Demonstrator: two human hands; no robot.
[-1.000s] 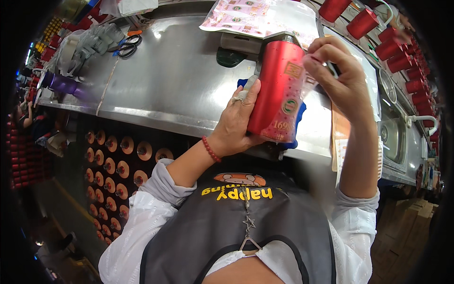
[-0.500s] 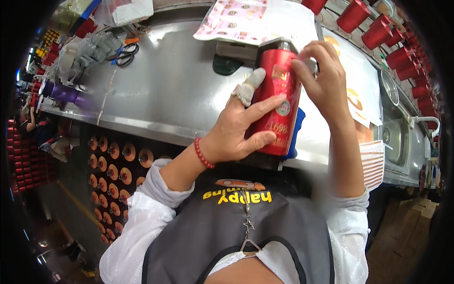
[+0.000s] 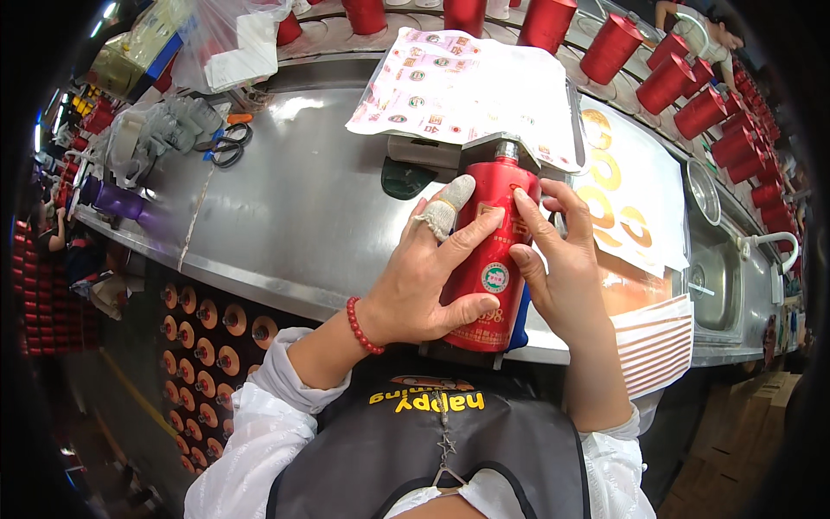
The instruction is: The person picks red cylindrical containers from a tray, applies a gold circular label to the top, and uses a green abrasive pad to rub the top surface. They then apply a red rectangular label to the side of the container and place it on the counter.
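A glossy red bottle (image 3: 494, 316) with a metallic neck lies on its back in a dark holder, its neck pointing away from me. A round green-and-white emblem and gold print show on its face. My left hand (image 3: 415, 281) is wrapped along the bottle's left side, thumb low and index finger on the upper print. Another of its fingers wears a pale cloth finger cover (image 3: 445, 208). From the right, my right hand (image 3: 562, 268) presses its index finger and thumb against the bottle's upper face. Something blue shows under the bottle's right edge.
Beyond the holder lies a sheet of pink and white stickers (image 3: 484, 95). To the right are a sheet with gold rings (image 3: 618, 190), striped strips (image 3: 653, 346) and a sink (image 3: 718, 281). Scissors (image 3: 229, 147) and a purple bottle (image 3: 117, 201) are left. Red bottles (image 3: 609, 48) line the conveyor behind.
My right hand has come down from beside the bottle's shoulder onto its face. The bottle's emblem now faces up more centrally. The whole view has shifted, so things sit lower in it.
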